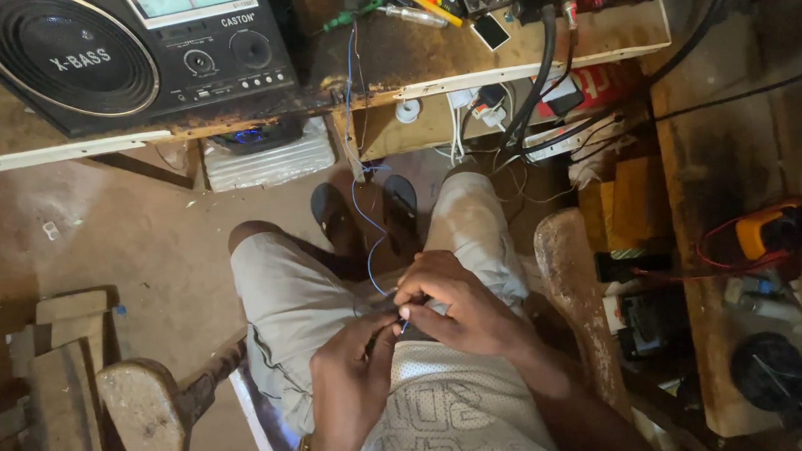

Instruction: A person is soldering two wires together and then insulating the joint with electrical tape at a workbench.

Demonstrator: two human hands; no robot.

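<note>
Head view, two hands in lap, left hand (353, 378) and right hand (453, 308) each pinching one thin blue wire (370, 227)

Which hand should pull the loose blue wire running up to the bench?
Probably right. The right hand sits where the blue wire comes down; the left hand pinches the wire end lower, beside it.

Person seated, both hands meet over the lap: left hand (353, 378) below-left, right hand (457, 308) above-right, thin wire (370, 227) pinched between them, running up to the counter (502, 53) ahead. Radio (128, 57) on counter's left end. Sandals (365, 213) on floor under it. Multimeter (770, 230) on bench, far right.
</note>
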